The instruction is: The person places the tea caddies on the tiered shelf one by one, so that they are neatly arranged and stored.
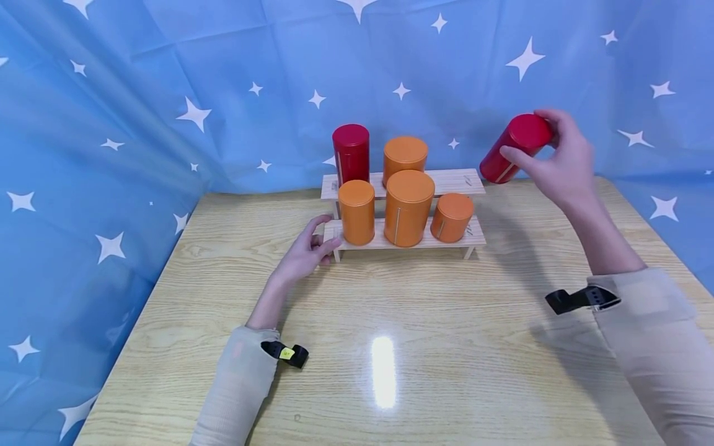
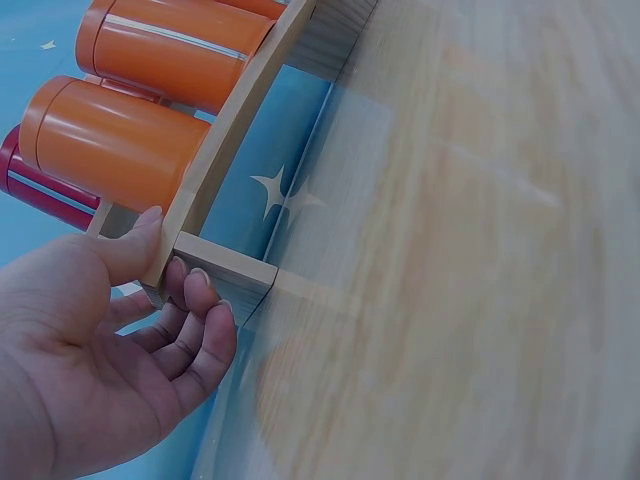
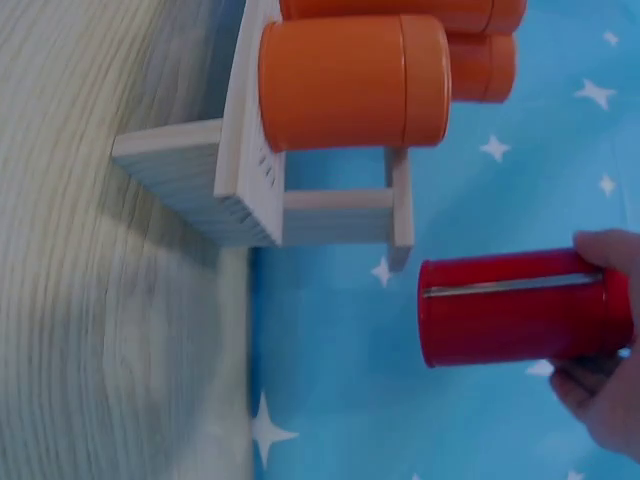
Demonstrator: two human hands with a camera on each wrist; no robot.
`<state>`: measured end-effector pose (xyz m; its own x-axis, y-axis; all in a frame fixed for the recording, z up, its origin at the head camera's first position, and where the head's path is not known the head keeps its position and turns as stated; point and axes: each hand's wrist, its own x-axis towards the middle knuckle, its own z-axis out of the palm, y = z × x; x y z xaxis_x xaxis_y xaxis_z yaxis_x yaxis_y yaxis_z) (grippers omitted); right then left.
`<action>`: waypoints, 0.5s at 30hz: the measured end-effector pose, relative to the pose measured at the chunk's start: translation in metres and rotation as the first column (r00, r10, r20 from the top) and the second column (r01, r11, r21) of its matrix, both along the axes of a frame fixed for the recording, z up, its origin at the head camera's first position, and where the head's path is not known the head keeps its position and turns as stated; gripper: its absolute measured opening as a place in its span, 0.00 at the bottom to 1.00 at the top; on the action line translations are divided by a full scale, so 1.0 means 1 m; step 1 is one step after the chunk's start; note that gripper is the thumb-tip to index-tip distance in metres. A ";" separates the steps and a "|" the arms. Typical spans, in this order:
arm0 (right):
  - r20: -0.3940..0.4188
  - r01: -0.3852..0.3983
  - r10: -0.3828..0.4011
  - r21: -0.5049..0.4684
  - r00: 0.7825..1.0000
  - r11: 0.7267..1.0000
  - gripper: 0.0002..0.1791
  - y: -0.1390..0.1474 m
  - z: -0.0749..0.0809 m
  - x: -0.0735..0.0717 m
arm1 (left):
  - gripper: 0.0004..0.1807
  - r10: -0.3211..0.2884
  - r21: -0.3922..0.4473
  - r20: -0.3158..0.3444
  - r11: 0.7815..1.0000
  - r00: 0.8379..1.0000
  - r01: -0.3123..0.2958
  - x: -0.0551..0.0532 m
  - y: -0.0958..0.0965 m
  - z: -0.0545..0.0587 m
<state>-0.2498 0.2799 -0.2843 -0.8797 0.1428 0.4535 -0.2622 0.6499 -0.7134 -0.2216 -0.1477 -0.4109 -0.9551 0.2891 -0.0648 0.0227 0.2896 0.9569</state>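
Observation:
A two-tier wooden rack [image 1: 365, 241] stands near the back of the table. My left hand [image 1: 304, 251] grips the left end of its lower shelf; in the left wrist view the thumb [image 2: 135, 248] lies over the board and the fingers curl below. Up at the right, my right hand [image 1: 566, 161] holds a red canister [image 1: 513, 148] by its lidded end, tilted, beside the upper shelf's right end. On the lower shelf are a slim orange canister [image 1: 358, 214], a large orange canister [image 1: 409, 210] and a short orange canister [image 1: 452, 218].
The upper shelf [image 1: 454, 181] bears another red canister [image 1: 351, 155] at its left and an orange canister [image 1: 405, 158] beside it, partly hidden by the front row. A blue curtain with white stars [image 1: 251, 124] hangs behind the wood-grain table [image 1: 312, 371].

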 end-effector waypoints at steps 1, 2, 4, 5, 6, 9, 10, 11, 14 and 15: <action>0.002 -0.003 0.003 -0.002 1.000 1.000 0.41 -0.002 0.001 0.000 | 0.34 -0.001 -0.002 0.001 1.000 1.000 0.001 0.000 0.000 0.000; 0.002 -0.006 0.006 -0.003 1.000 1.000 0.41 -0.005 0.003 0.001 | 0.34 -0.003 0.000 0.004 1.000 1.000 0.003 0.000 0.000 0.000; 0.003 -0.012 0.012 -0.004 1.000 1.000 0.40 -0.009 0.005 0.001 | 0.35 -0.005 0.002 0.009 1.000 1.000 0.005 -0.001 0.000 0.000; 0.005 -0.019 0.019 -0.006 1.000 1.000 0.40 -0.011 0.005 0.001 | 0.35 -0.005 0.001 0.014 1.000 1.000 0.005 -0.001 0.000 0.000; 0.008 -0.023 0.023 -0.008 1.000 1.000 0.40 -0.014 0.006 0.001 | 0.35 -0.005 0.001 0.018 1.000 1.000 0.005 -0.001 0.000 0.001; 0.002 -0.043 0.043 -0.014 0.999 0.999 0.40 -0.020 0.007 0.001 | 0.36 -0.003 0.000 0.027 1.000 1.000 0.003 -0.002 0.000 0.001; 0.001 -0.051 0.051 -0.015 0.999 0.999 0.40 -0.022 0.007 0.001 | 0.36 -0.003 -0.001 0.027 1.000 1.000 0.003 -0.002 0.000 0.001; 0.001 -0.055 0.055 -0.011 0.998 0.998 0.40 -0.025 0.008 0.000 | 0.36 -0.001 -0.004 0.027 1.000 1.000 0.001 -0.002 0.000 0.001; 0.004 -0.071 0.071 -0.002 0.997 0.997 0.39 -0.032 0.008 -0.001 | 0.35 0.002 -0.008 0.019 1.000 1.000 -0.002 -0.002 0.000 0.000; 0.006 -0.076 0.076 0.001 0.997 0.997 0.39 -0.034 0.009 -0.002 | 0.35 0.003 -0.009 0.014 1.000 1.000 -0.003 -0.001 -0.001 0.000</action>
